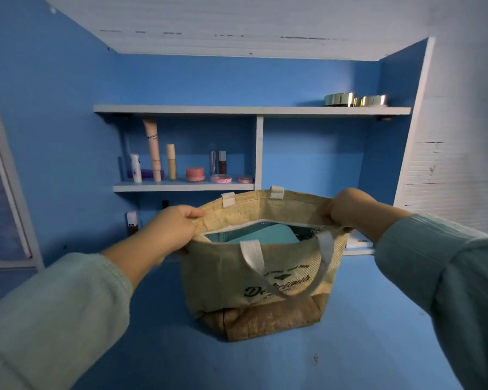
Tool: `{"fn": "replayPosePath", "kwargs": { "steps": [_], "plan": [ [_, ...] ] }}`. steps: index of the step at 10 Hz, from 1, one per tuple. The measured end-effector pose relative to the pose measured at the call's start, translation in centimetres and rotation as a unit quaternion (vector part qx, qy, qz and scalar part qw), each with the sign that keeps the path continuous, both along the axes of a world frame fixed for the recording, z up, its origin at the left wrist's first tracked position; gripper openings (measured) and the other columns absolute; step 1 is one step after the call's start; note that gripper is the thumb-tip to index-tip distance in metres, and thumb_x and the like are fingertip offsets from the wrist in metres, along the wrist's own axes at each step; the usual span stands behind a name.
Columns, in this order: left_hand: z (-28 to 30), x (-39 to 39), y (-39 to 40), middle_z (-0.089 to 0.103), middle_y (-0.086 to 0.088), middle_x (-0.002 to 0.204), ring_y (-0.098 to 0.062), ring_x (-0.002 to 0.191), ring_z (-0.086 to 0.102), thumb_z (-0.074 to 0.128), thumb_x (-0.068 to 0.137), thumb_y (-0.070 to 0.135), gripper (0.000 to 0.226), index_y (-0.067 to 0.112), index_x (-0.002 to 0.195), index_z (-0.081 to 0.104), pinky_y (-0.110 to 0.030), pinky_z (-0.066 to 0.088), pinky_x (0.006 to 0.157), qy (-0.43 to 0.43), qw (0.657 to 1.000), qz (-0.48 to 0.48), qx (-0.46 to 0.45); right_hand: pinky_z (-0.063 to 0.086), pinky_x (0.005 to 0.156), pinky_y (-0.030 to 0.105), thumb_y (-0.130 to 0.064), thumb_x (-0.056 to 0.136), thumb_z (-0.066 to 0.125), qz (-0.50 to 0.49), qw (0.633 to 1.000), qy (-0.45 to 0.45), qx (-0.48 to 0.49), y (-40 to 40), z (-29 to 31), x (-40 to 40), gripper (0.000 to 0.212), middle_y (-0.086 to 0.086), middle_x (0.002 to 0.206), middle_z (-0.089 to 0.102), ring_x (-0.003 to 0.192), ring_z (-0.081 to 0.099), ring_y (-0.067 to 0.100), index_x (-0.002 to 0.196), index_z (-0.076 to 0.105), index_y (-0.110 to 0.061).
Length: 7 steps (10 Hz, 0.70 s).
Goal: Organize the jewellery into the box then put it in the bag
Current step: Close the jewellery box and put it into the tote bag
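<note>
- The bag (254,280), a tan woven tote with a darker brown base and black printed lettering on its near face, stands upright on the blue tabletop (364,319), about midway between the left and right edges.
- The bag mouth is held wide open. A white zipper strip runs along the inner rim.
- The box (265,235), teal in colour, lies inside the bag, below the rim. Only its top part shows through the mouth; the rest is hidden by the near wall of the bag.
- Jewellery cannot be seen; whether it lies inside the box cannot be told.
- Left hand (169,232): grip closed on the left end of the bag rim, thumb on top of the fabric, fingers curled under it.
- Right hand (350,211): grip closed on the right end of the bag rim, fingers wrapped over the fabric edge.
- Both arms wear pale green sleeves (54,313).
- The near white handle (288,266) hangs down over the front face of the bag. Two white strap tabs stand on the far rim.
- Behind the bag, at the far edge of the tabletop, a white shelf unit (251,110) is fixed to the blue wall.
- The lower shelf (181,187) carries upright cosmetic tubes (153,149) and small pink round pots (195,173).
- The upper shelf carries two shiny metallic round tins (355,99) near its right end.
- A small dark bottle (132,222) with a white cap stands at the far edge of the tabletop, left of the bag.
</note>
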<state>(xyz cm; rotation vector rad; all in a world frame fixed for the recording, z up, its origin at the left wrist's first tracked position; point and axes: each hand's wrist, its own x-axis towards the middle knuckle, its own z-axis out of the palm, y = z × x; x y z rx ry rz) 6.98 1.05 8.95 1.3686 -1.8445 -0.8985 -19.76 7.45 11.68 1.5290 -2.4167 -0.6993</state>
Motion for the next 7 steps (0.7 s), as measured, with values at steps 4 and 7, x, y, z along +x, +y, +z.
{"fn": "replayPosePath", "kwargs": {
  "steps": [4,7],
  "plan": [
    [6.3,0.4,-1.0,0.052,-0.011,0.11,-0.028,0.075,0.053,0.055,0.092,0.014,0.022,0.011,0.11,0.067,-0.034,0.051,0.049,0.038,0.998,0.044,-0.019,0.036,0.054,0.019,-0.022,0.094,0.053,-0.006,0.984,-0.086,-0.156,1.8,5.4,0.4,0.011,-0.005,0.064,0.044,0.053,0.039,0.007,0.088,0.057,-0.013],
    [2.7,0.7,-0.6,0.052,-0.013,0.12,-0.032,0.086,0.056,0.038,0.094,0.001,0.034,0.02,0.101,0.066,-0.033,0.051,0.059,-0.111,0.993,0.03,-0.013,0.047,0.041,0.021,-0.002,0.087,0.056,-0.057,0.85,-0.432,-0.296,1.2,1.1,-0.2,0.012,0.006,0.071,0.053,0.056,0.053,0.014,0.076,0.055,-0.005]
  ]
}}
